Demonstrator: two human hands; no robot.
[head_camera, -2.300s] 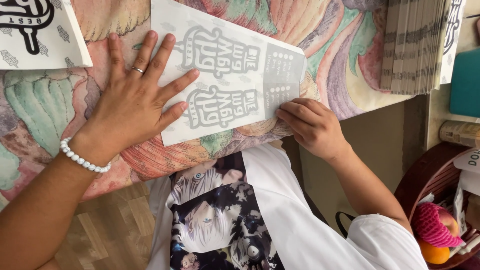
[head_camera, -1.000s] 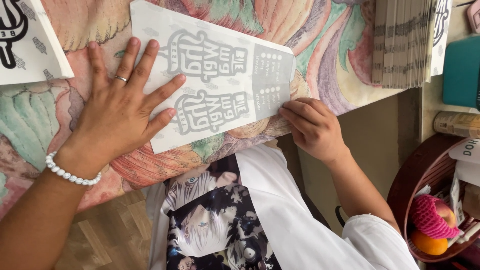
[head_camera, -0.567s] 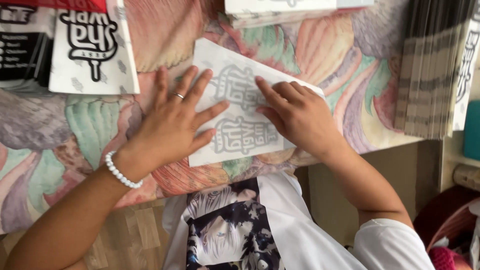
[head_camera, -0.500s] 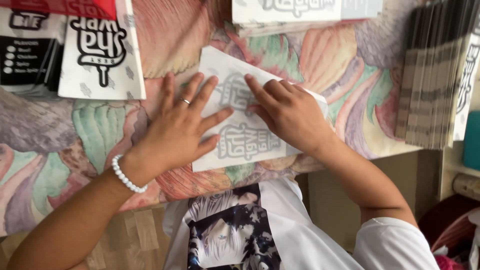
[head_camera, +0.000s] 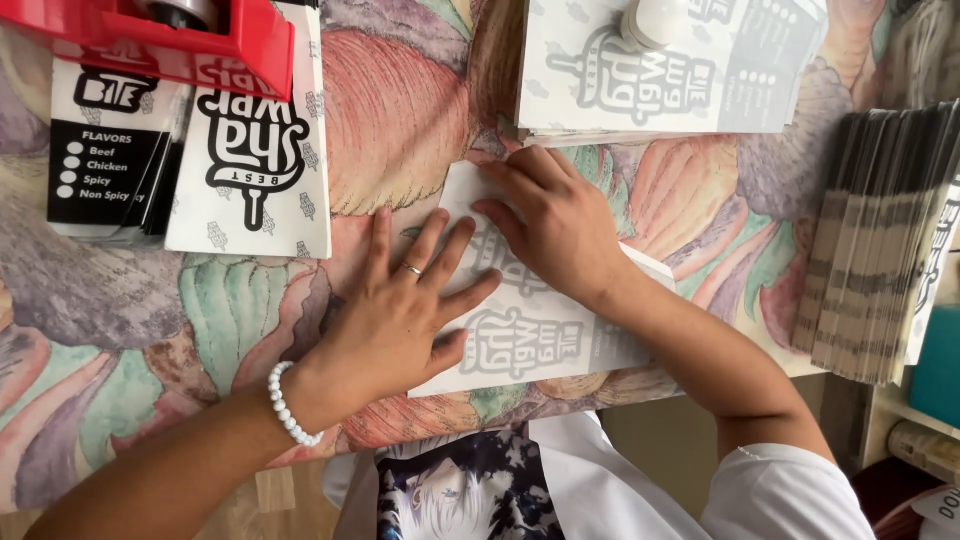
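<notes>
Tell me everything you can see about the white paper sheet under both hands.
The flat white paper sheet with grey printed lettering looks thin and matte. It lies tilted on the colourful patterned tablecloth, its lower edge near the table's front edge. The left hand presses flat on its left part, fingers spread; the right hand presses its upper part. Its upper end is hidden.

Table (head_camera: 400, 130) covered with a cloth of large painted shells. Lying on it: a flat printed paper bag (head_camera: 540, 320) at the near edge, bag stacks (head_camera: 250, 160) far left, (head_camera: 660, 70) far centre, and (head_camera: 880, 240) right.

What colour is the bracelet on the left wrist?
White beads, clearest in the head view: bracelet.
</notes>
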